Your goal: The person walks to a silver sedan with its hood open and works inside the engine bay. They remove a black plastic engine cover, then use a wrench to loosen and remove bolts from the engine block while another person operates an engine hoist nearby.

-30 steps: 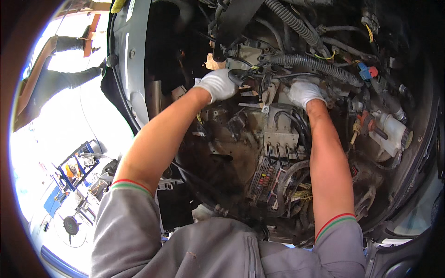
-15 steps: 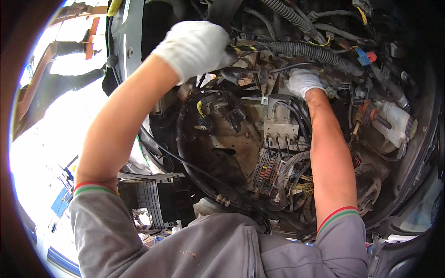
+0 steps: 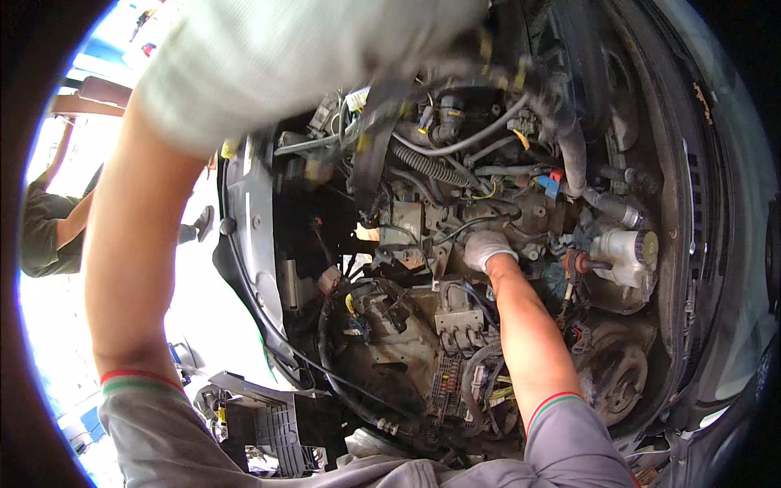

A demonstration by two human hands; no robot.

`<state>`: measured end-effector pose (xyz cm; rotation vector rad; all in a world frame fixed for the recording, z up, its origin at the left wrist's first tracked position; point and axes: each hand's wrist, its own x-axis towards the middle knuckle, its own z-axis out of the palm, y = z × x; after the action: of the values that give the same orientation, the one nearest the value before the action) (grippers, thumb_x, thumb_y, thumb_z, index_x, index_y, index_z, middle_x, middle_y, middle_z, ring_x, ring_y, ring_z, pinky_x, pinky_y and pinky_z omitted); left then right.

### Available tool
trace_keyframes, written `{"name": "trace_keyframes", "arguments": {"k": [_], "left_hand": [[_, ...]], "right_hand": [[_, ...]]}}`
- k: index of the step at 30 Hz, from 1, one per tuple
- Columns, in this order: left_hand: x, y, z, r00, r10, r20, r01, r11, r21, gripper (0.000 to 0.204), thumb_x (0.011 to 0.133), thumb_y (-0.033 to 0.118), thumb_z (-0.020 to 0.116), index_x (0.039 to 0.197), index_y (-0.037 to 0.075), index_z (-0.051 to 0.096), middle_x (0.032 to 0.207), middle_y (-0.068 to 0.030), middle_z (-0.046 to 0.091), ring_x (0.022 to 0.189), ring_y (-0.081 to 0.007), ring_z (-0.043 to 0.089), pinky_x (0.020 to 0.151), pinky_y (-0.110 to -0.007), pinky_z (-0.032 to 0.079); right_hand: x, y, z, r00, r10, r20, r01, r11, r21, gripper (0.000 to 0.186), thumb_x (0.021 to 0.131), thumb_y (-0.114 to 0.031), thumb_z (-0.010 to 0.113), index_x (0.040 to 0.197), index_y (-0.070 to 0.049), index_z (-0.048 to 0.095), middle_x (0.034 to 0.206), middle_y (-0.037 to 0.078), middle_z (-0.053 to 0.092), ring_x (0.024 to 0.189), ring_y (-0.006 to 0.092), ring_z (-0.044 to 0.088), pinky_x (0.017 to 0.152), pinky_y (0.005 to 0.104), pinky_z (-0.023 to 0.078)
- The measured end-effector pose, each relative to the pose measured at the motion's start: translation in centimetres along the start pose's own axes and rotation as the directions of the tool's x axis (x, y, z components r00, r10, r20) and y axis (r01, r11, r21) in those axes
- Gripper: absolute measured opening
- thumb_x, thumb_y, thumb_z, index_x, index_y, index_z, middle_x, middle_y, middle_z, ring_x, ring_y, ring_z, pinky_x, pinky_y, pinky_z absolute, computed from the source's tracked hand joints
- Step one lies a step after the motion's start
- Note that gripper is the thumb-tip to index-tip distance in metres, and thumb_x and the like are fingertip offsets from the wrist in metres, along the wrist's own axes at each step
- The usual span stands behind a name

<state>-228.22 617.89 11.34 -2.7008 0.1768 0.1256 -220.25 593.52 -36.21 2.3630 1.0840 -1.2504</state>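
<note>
My left hand (image 3: pixel 301 57), in a white glove, is lifted close to the camera and smeared by motion. Its fingers close around a black wiring harness (image 3: pixel 381 146) with yellow bits, which hangs down blurred beneath the glove. Deep in the engine bay, my right hand (image 3: pixel 486 248) in a white glove is curled against the metal parts beside a bracket (image 3: pixel 442 259); what its fingers grip is hidden. Just nearer to me sits a metal block with several lines (image 3: pixel 458 320), and below it a fuse box (image 3: pixel 447 382) with coloured fuses.
A white reservoir (image 3: pixel 614 256) stands right of my right hand. Corrugated hose (image 3: pixel 431 167) and a blue connector (image 3: pixel 549 185) lie farther back. A grey body panel (image 3: pixel 254 220) borders the bay at left. Beyond it, another person (image 3: pixel 53 228) is partly visible. Black plastic housing (image 3: pixel 281 427) lies lower left.
My left hand has risen toward the camera with the harness. The view has shifted, bringing more of the far engine bay into sight. My right hand stays among the same metal parts.
</note>
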Motion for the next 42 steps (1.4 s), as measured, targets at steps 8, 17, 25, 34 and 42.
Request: {"name": "trace_keyframes", "arguments": {"k": [8,17,25,34,42], "left_hand": [[10.3,-3.3,12.8,0.820,0.085,-0.565,0.086,0.959,0.270,0.035,0.097,0.036,0.067,0.115,0.007,0.073,0.133,-0.0249,0.059,0.120,-0.0327,0.062,0.098,-0.048,0.054],[4.4,2.3,19.9,0.841,-0.530,-0.106,0.029,0.240,-0.970,0.026,0.089,0.002,0.056,0.105,0.005,0.076,0.093,-0.0022,0.075,0.077,-0.0097,0.063,0.068,-0.026,0.052],[0.3,4.3,19.8,0.625,-0.754,-0.205,-0.105,0.178,-0.978,0.030,0.086,-0.002,0.044,0.093,0.003,0.073,0.097,-0.0083,0.073,0.091,-0.0158,0.064,0.083,-0.031,0.053],[-1.5,10.2,18.7,0.730,-0.344,-0.591,-0.027,0.849,-0.528,0.028,0.075,0.003,0.064,0.100,0.007,0.074,0.117,-0.0140,0.073,0.129,-0.0380,0.058,0.113,-0.049,0.041],[-2.6,13.5,17.1,0.801,-0.387,-0.457,0.102,0.841,-0.532,0.029,0.076,0.025,0.080,0.099,0.009,0.071,0.099,-0.0099,0.066,0.093,-0.0305,0.062,0.083,-0.043,0.048]], "right_hand": [[-0.7,0.1,-0.3,0.998,-0.058,0.003,0.058,0.997,-0.050,0.039,0.090,-0.027,0.054,0.114,-0.005,0.077,0.127,0.020,0.070,0.120,0.0367,0.066,0.101,0.0455,0.052],[0.2,0.3,-0.3,0.995,-0.095,0.001,0.095,0.992,-0.084,0.043,0.091,-0.031,0.056,0.115,0.000,0.074,0.125,0.025,0.068,0.115,0.0406,0.067,0.098,0.0485,0.054],[0.1,0.4,-0.6,0.995,-0.095,0.004,0.095,0.992,-0.087,0.046,0.093,-0.036,0.056,0.118,-0.001,0.073,0.129,0.025,0.066,0.120,0.0399,0.065,0.102,0.0474,0.052],[-0.2,0.1,-0.9,0.994,-0.094,0.046,0.099,0.989,-0.110,0.041,0.089,-0.028,0.058,0.117,-0.003,0.074,0.130,0.022,0.067,0.119,0.0394,0.065,0.101,0.0458,0.053],[0.8,0.4,0.8,0.998,0.050,-0.034,-0.049,0.999,0.023,0.043,0.089,-0.025,0.056,0.124,-0.004,0.071,0.137,0.021,0.063,0.124,0.0410,0.062,0.104,0.0465,0.050]]}}
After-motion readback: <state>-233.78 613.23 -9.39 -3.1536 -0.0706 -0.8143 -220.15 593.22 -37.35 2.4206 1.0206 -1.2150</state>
